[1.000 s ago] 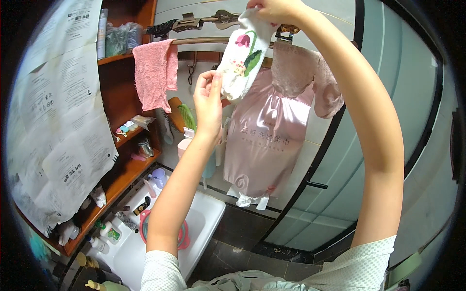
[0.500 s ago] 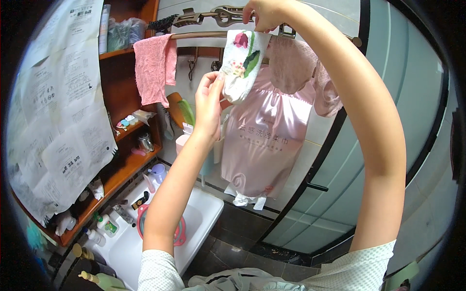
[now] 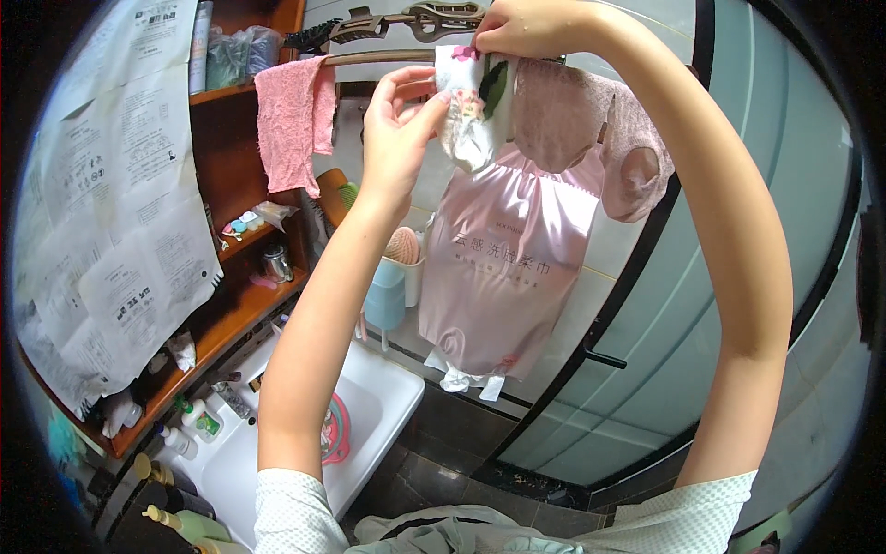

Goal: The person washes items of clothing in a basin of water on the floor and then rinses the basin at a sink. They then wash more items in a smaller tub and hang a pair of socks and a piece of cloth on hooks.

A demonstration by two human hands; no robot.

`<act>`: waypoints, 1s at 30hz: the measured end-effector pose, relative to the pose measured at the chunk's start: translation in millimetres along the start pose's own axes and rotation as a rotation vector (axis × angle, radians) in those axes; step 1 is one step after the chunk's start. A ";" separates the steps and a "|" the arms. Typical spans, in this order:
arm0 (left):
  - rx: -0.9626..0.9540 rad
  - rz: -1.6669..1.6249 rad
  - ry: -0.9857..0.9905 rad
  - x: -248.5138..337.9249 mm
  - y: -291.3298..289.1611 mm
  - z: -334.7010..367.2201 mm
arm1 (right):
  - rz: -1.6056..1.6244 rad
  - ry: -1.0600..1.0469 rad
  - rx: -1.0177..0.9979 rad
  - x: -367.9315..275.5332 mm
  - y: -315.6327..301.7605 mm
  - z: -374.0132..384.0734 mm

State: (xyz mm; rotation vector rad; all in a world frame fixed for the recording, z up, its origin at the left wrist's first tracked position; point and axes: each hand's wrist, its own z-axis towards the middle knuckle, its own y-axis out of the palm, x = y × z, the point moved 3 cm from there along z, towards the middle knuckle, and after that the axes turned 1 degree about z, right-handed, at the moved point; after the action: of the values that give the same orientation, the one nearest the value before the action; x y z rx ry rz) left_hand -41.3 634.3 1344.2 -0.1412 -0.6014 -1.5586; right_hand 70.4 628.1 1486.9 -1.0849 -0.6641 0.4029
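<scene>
A small white cloth with a flower and leaf pattern (image 3: 468,134) hangs over the towel rail (image 3: 383,57). My left hand (image 3: 397,129) pinches its left edge between thumb and fingers. At the rail, my right hand (image 3: 524,30) bends over the cloth's top, fingertips closed on it. Right beside it hangs a brownish-pink cloth (image 3: 558,115), with another dusky pink piece (image 3: 637,157) farther right. A pink towel (image 3: 293,125) drapes over the rail's left end. Below the floral cloth hangs a shiny pink drawstring pouch (image 3: 503,258), white tissue poking from its bottom.
Brown hangers or clips (image 3: 406,23) sit above the rail. Left is a wooden shelf (image 3: 245,295) beside printed paper sheets (image 3: 120,212). Below, a white sink (image 3: 383,388) holds a pink-rimmed basin (image 3: 340,429), with bottles (image 3: 198,420) alongside. A frosted glass door (image 3: 646,369) stands right.
My left hand has risen with the lower part of the floral cloth, which now hangs shorter. My right hand has shifted slightly right and down, onto the cloth's top at the rail.
</scene>
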 end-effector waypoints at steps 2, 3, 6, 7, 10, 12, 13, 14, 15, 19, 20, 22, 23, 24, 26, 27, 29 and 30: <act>-0.012 0.047 0.018 -0.5 0.9 1.0 | -0.019 -0.073 0.061 6.5 7.5 6.8; -0.018 0.070 0.029 0.8 1.4 2.0 | -0.030 -0.110 0.094 9.4 8.6 9.9; 0.012 0.076 0.021 3.0 -1.3 -0.8 | -0.027 -0.076 0.115 5.6 6.5 0.6; 0.026 0.054 0.005 4.0 -3.6 -4.3 | -0.027 -0.068 0.128 4.0 7.3 -2.5; 0.082 0.027 -0.028 5.6 -14.5 -18.2 | -0.102 -0.014 0.312 -18.8 0.8 -32.2; 0.127 0.097 -0.061 3.9 -31.5 -30.5 | 0.094 -0.191 0.553 -31.6 6.0 -50.4; 0.140 0.093 -0.107 0.9 -38.8 -39.1 | 0.259 -0.184 0.555 -41.0 8.9 -59.4; 0.137 0.047 -0.163 -1.0 -44.2 -47.5 | 0.300 -0.150 0.561 -52.8 14.3 -70.9; 0.133 0.004 -0.221 -3.5 -50.3 -58.0 | 0.312 -0.270 0.742 -51.4 30.8 -67.4; 0.162 -0.108 -0.440 -8.1 -89.9 -110.3 | 0.425 -0.344 0.771 -96.5 100.7 -76.4; 0.184 -0.143 -0.481 -10.0 -104.5 -125.3 | 0.511 -0.348 0.713 -113.3 120.9 -78.5; 0.254 -0.122 -0.570 -27.1 -120.6 -161.5 | 0.609 -0.321 0.549 -134.5 169.4 -84.5; 0.292 -0.068 -0.634 -32.4 -135.3 -183.6 | 0.647 -0.320 0.457 -147.2 193.2 -86.4; 0.314 -0.018 -0.661 -37.7 -150.5 -207.9 | 0.711 -0.312 0.384 -161.0 216.5 -88.2; 0.359 0.069 -0.725 -44.5 -174.8 -256.5 | 0.789 -0.271 0.231 -184.6 265.5 -92.1; 0.407 0.059 -0.775 -49.3 -185.7 -284.5 | 0.814 -0.237 0.147 -195.9 295.6 -95.0; 0.449 0.128 -0.875 -57.8 -203.0 -334.2 | 0.799 -0.207 0.058 -218.2 343.1 -105.1; 0.433 0.168 -0.945 -63.8 -215.3 -360.5 | 0.841 -0.212 0.012 -233.1 368.2 -109.9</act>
State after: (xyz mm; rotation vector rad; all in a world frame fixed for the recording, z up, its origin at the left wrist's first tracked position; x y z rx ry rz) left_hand -143.8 520.1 948.2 -0.5961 -1.6017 -1.1010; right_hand -22.4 569.3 1051.1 -1.2895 -0.3554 1.2549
